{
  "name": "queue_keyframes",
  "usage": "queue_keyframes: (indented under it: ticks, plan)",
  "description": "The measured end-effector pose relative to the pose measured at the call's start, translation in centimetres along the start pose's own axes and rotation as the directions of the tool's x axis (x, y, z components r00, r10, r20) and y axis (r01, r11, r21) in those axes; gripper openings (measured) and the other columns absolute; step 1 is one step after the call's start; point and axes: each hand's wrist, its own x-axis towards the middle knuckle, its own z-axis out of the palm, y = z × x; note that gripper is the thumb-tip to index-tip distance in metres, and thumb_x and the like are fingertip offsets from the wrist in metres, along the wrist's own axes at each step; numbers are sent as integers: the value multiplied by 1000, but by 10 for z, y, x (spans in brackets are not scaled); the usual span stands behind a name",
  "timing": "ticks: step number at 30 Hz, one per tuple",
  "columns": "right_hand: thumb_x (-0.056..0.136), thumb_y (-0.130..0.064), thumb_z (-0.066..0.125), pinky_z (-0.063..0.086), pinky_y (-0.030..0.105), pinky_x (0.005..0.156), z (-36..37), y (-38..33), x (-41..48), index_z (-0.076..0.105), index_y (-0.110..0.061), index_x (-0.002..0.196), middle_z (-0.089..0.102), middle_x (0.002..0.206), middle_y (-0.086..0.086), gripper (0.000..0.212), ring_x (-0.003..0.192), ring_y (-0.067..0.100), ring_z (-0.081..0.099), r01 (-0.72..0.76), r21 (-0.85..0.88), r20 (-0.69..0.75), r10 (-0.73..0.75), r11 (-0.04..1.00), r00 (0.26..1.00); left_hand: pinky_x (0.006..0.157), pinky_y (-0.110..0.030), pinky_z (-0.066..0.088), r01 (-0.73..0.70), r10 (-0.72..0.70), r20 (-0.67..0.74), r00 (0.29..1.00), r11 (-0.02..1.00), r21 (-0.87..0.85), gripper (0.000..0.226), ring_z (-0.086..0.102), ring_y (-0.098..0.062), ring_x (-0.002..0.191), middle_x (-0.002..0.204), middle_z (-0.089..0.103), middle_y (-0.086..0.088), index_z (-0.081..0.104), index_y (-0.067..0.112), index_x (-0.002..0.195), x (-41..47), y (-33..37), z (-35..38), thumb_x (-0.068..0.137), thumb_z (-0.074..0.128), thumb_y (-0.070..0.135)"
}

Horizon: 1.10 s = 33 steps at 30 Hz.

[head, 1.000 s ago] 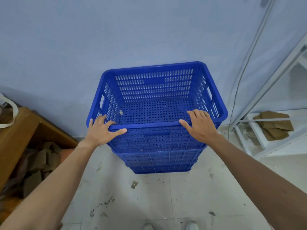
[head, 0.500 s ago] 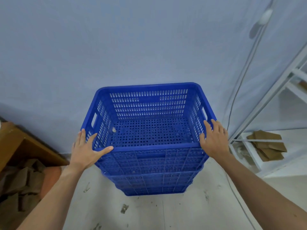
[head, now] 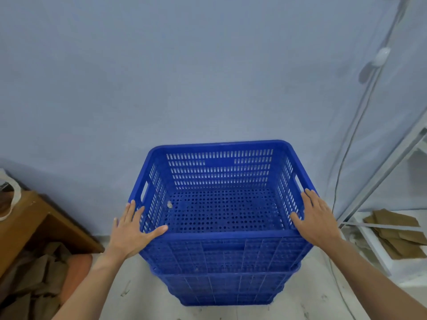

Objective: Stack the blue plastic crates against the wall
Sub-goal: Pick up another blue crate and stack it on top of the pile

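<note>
A stack of blue plastic crates (head: 221,285) stands on the floor against the pale blue wall (head: 184,77). The top crate (head: 221,211) is perforated, with only a small scrap (head: 169,204) inside. My left hand (head: 130,232) lies flat on its front left corner, fingers spread along the outer wall and thumb on the front rim. My right hand (head: 316,218) rests on the front right corner, fingers apart over the rim. Neither hand curls around the crate.
A wooden table (head: 27,218) stands at the left with crumpled cardboard scraps (head: 34,280) under it. At the right a white shelf frame (head: 374,245) holds folded cardboard (head: 397,232). A cable (head: 346,162) hangs down the wall beside the stack.
Both hands have slid from the front rim outward to the crate's front corners. The view has tilted up, so the stack sits lower in the frame.
</note>
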Motion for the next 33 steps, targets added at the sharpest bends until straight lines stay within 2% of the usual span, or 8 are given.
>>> queue_keyframes:
  ticks: [3, 7, 11, 12, 14, 17, 26, 33]
  plan:
    - [93, -51, 43, 15, 39, 124, -3, 4, 17, 19, -8, 156, 18, 164, 8, 80, 152, 22, 13, 58, 13, 59, -58, 998, 997, 125, -42, 5, -46, 48, 38, 998, 997, -54, 130, -6, -11, 153, 168, -2, 4, 21, 18, 158, 16, -6, -11, 59, 36, 101]
    - [95, -40, 48, 10, 41, 123, -16, 2, 38, 17, -7, 156, 17, 164, 7, 76, 153, 22, 8, 147, -84, 167, -132, 985, 977, 123, -36, 4, -106, 103, 71, 992, 993, 43, 119, -5, -13, 153, 168, 0, 0, 17, 12, 159, 26, -4, -20, 73, 42, 90]
    - [89, -22, 57, 14, 43, 122, -14, -5, 37, 24, -1, 153, 19, 162, 14, 74, 151, 29, 14, 70, -82, 117, -60, 994, 991, 123, -34, 6, -125, 124, 30, 992, 991, 44, 104, -2, -12, 153, 168, 2, 0, 17, 12, 159, 27, -8, -16, 83, 44, 78]
    - [84, -13, 62, 23, 47, 119, -12, -4, 35, 32, 3, 147, 26, 157, 19, 72, 145, 36, 26, 27, -46, 75, -23, 999, 997, 123, -33, 6, -121, 120, 7, 993, 992, 35, 101, -2, -11, 153, 168, 3, 1, 18, 12, 159, 25, -9, -12, 85, 42, 77]
    - [78, -2, 66, 45, 52, 97, -12, -3, 31, 40, 6, 134, 37, 144, 22, 62, 120, 43, 49, -90, 58, 36, 88, 994, 995, 122, -32, 6, -114, 115, -36, 993, 993, 14, 97, 1, -11, 153, 168, 5, 2, 19, 13, 158, 24, -13, -7, 87, 39, 76]
    - [81, -4, 65, 52, 48, 78, -14, -4, 29, 38, 1, 132, 38, 142, 18, 58, 98, 42, 59, -152, 45, 47, 150, 987, 988, 121, -32, 6, -125, 126, -50, 991, 992, 17, 93, 3, -12, 153, 168, 7, 1, 19, 14, 158, 28, -17, -3, 90, 36, 74]
    - [82, -4, 61, 53, 46, 82, -10, 3, 38, 38, -2, 138, 37, 148, 15, 60, 98, 39, 60, -134, 74, 19, 133, 988, 991, 123, -36, 3, -126, 129, -27, 991, 987, 98, 97, -1, -16, 154, 168, 2, -4, 11, 10, 159, 31, -16, 5, 90, 29, 76]
    - [84, -4, 56, 46, 46, 100, -7, 13, 39, 29, -6, 150, 29, 158, 14, 71, 124, 40, 52, -126, 210, 40, 120, 969, 992, 124, -43, 4, -72, 73, -1, 997, 981, 182, 100, -7, -17, 154, 168, -2, -5, 8, 10, 159, 23, -2, 6, 88, 24, 79]
